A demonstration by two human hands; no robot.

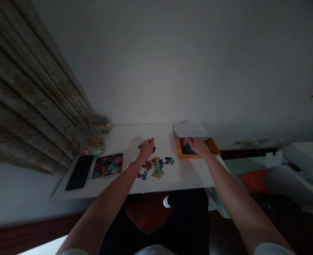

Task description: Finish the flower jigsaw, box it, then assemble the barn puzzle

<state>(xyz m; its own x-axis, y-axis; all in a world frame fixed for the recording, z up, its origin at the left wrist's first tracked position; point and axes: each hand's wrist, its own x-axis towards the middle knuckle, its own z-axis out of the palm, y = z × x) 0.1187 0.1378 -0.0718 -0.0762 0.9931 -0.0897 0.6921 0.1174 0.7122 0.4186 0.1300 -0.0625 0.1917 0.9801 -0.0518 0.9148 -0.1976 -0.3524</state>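
Observation:
My left hand is closed above the white table, and the edges of a dark puzzle piece stick out from under it. Close below it lie several loose jigsaw pieces in yellow, teal and red. A purple and blue piece sits a little to their right. My right hand reaches into an orange box with its white lid flap folded back. Its fingers are bent over dark puzzle pieces inside; what they grip, if anything, is hidden.
On the table's left are a printed picture sheet, a black phone-like slab and clear plastic bags with colourful contents. A curtain hangs at left. White boxes stand lower right, beyond the white table.

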